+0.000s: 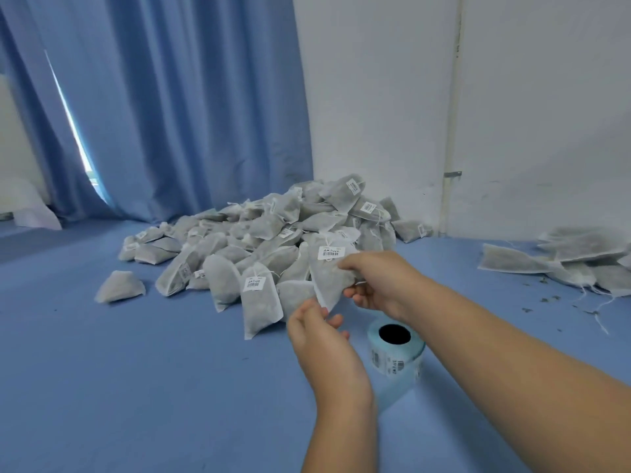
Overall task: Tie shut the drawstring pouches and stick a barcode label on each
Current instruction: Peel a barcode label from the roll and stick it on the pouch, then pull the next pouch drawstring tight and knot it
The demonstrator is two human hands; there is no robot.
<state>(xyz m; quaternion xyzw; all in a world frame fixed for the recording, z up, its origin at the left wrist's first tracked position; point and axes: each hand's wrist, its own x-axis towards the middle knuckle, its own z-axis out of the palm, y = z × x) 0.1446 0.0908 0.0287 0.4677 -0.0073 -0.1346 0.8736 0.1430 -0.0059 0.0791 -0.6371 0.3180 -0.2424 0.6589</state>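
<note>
Head view: our right hand (375, 281) clamps its fingers on a grey fabric drawstring pouch (328, 276) bearing a white barcode label (331, 252), held before the far heap of pouches (269, 227). Our left hand (321, 336) curls at its lower corner; we cannot tell whether it pinches.

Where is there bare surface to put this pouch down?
Bare: the wide stretch in front of the big pile, left of the left hand; also the strip between that pile and the smaller heap on the right. Crowded around the label roll.
</note>
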